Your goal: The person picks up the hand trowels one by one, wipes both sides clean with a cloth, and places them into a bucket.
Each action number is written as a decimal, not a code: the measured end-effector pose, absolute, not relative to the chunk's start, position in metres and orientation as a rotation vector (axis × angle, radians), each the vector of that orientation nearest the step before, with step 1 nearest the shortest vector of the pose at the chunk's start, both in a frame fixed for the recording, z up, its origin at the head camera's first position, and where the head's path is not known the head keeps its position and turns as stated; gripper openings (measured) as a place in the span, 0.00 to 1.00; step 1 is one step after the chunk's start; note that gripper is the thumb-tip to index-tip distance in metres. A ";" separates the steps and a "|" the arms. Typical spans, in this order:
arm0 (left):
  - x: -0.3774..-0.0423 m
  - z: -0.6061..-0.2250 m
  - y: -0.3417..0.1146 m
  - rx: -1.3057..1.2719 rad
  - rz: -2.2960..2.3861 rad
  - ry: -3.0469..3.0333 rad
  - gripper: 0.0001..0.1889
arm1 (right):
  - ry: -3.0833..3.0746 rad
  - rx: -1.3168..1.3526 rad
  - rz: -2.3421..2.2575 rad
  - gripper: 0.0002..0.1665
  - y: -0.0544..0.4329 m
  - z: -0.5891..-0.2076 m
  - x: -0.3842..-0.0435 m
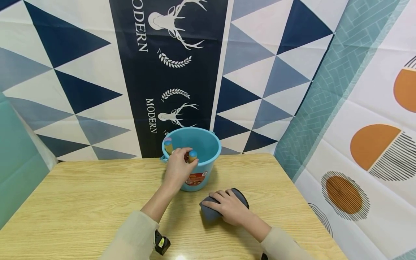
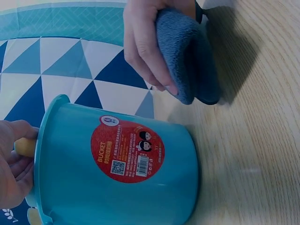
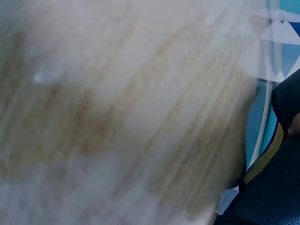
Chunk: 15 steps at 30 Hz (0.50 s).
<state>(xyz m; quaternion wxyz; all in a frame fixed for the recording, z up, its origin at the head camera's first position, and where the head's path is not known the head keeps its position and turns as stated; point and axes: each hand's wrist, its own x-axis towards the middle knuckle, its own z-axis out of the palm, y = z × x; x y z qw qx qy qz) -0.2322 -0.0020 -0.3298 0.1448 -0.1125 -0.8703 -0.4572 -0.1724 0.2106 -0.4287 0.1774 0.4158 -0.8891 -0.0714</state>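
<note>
A light-blue bucket (image 1: 208, 159) with a red label stands upright near the table's back edge. At its rim my left hand (image 1: 180, 164) pinches a short wood-coloured rod with a blue end (image 1: 193, 156); what hangs below it is hidden by the bucket. A similar rod with a blue and pink end (image 1: 168, 147) shows at the left side of the rim. Folded grey-blue cloth (image 1: 211, 213) lies in the grip of my right hand (image 1: 232, 207), over the table in front of the bucket. The left wrist view shows the cloth (image 2: 180, 51) beside the bucket (image 2: 70, 154).
Under everything is a wood-grain table (image 1: 107, 191). Behind it hangs a patterned wall sheet (image 1: 87, 72) with triangles, close to the bucket. Another printed sheet (image 1: 364, 104) rises on the right side. The right wrist view is mostly blurred table.
</note>
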 end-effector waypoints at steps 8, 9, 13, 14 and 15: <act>-0.232 -0.330 -0.003 -0.316 -1.335 -2.508 0.21 | -2.515 1.189 -0.194 0.31 0.207 -0.431 -0.169; -0.231 -0.329 -0.003 -0.314 -1.339 -2.507 0.21 | -2.517 1.192 -0.197 0.31 0.207 -0.431 -0.169; -0.231 -0.328 -0.003 -0.316 -1.344 -2.504 0.21 | -2.524 1.197 -0.204 0.31 0.207 -0.433 -0.168; -0.231 -0.327 -0.003 -0.319 -1.341 -2.502 0.21 | -2.524 1.194 -0.204 0.31 0.207 -0.433 -0.168; -0.231 -0.326 -0.003 -0.322 -1.340 -2.500 0.21 | -2.526 1.191 -0.205 0.32 0.207 -0.433 -0.168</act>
